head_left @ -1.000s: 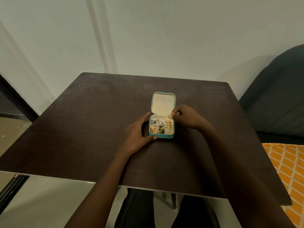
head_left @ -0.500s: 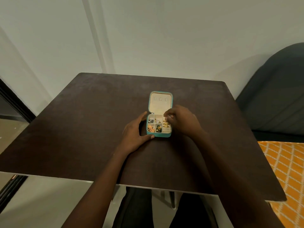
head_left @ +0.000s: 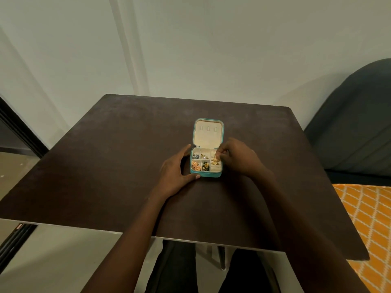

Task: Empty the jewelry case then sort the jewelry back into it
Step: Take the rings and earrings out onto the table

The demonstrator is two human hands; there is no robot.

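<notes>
A small teal jewelry case (head_left: 208, 175) lies open in the middle of the dark table (head_left: 105, 161), its cream lid (head_left: 208, 134) folded back. Its compartments hold silver pieces (head_left: 196, 156), rose-gold pieces (head_left: 196, 166), a dark green piece (head_left: 205, 166) and gold pieces (head_left: 215, 162). My left hand (head_left: 174, 172) cups the case's left side, thumb at the front corner. My right hand (head_left: 237, 157) hovers over the right compartment with fingertips pinched at the gold pieces; whether one is lifted is unclear.
A dark upholstered chair (head_left: 355, 127) stands to the right of the table. An orange patterned rug (head_left: 370, 225) lies on the floor at the right. The wall is just behind the table's far edge.
My right hand has shifted from the case's back right corner down into the right compartment. The left hand keeps its hold on the case.
</notes>
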